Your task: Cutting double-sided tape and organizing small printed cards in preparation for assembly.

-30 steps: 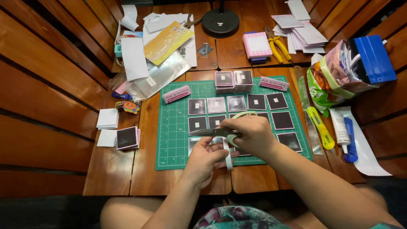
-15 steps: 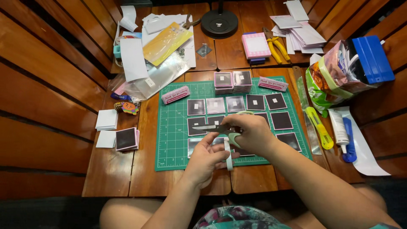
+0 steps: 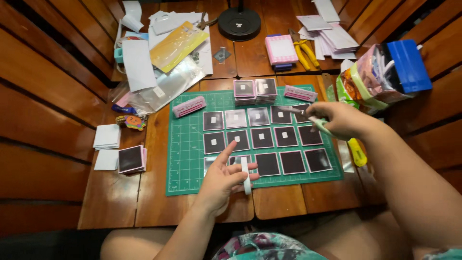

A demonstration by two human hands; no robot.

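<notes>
Wooden slats are backing your green gridded cutting mat point(image 3: 185, 166); your left hand point(image 3: 222, 179) is half-open, pinching a white tape roll point(image 3: 246, 175) at the mat's near edge; your right hand point(image 3: 340, 119) is gripping green-handled scissors point(image 3: 314, 120) over the dark square cards point(image 3: 262, 137); be keeping the blade tips low, off the cards.

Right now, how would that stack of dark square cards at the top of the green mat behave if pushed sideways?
The card stack looks thin-layered and loose, so it would probably shear and fan out. It likely feels light, and could slide easily on the smooth green mat.
</notes>
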